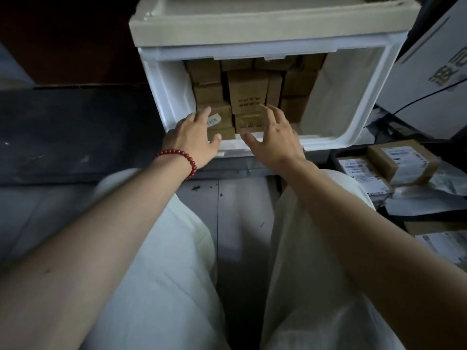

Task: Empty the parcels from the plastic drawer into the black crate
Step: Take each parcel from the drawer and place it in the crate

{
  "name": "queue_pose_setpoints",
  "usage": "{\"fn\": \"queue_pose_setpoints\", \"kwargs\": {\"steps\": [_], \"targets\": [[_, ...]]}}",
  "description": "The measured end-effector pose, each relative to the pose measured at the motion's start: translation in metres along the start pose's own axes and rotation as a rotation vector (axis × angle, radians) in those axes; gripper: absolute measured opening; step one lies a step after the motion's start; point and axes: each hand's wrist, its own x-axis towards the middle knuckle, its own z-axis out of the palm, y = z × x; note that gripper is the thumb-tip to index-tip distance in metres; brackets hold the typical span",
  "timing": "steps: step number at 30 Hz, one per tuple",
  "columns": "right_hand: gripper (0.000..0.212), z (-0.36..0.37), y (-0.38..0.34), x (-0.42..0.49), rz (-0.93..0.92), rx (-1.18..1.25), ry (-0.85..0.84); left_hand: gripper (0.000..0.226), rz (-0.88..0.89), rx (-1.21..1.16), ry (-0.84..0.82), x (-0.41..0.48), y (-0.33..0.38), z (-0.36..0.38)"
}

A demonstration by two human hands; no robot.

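Both hands are reaching over the front edge of the plastic drawer (pixel 353 97), the left hand (pixel 194 140) and right hand (pixel 273 137) spread, gripping nothing. By its right corner, what is probably the black crate (pixel 334 157) is holding labelled parcels (pixel 401 160). Brown parcels (pixel 247 89) are filling the drawer's left and back, so most emptying is remaining.
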Motion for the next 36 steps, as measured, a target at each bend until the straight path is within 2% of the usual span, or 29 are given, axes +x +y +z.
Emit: {"fn": "queue_pose_setpoints", "kwargs": {"steps": [3, 9, 12, 18, 26, 32, 36], "targets": [[0.071, 0.004, 0.008, 0.012, 0.004, 0.010, -0.006, 0.067, 0.050, 0.013, -0.005, 0.018, 0.004, 0.011], [0.070, 0.009, 0.032, 0.047, 0.136, 0.138, 0.039, 0.074, 0.026, -0.101, -0.021, 0.066, 0.005, 0.030], [0.068, 0.016, 0.045, 0.067, 0.203, 0.159, 0.045, 0.076, 0.029, -0.082, -0.018, 0.092, 0.006, 0.043], [0.065, 0.038, 0.061, 0.102, 0.300, 0.237, 0.089, 0.082, -0.072, -0.017, -0.089, 0.139, 0.000, 0.067], [0.063, 0.058, 0.057, 0.142, 0.297, 0.478, 0.141, 0.081, -0.136, -0.257, 0.015, 0.175, 0.006, 0.076], [0.067, 0.060, 0.061, 0.157, 0.288, 0.498, 0.141, 0.082, -0.100, -0.275, -0.010, 0.180, 0.008, 0.088], [0.068, 0.055, 0.061, 0.163, 0.269, 0.487, 0.148, 0.084, -0.111, -0.320, 0.051, 0.186, 0.013, 0.088]]}}
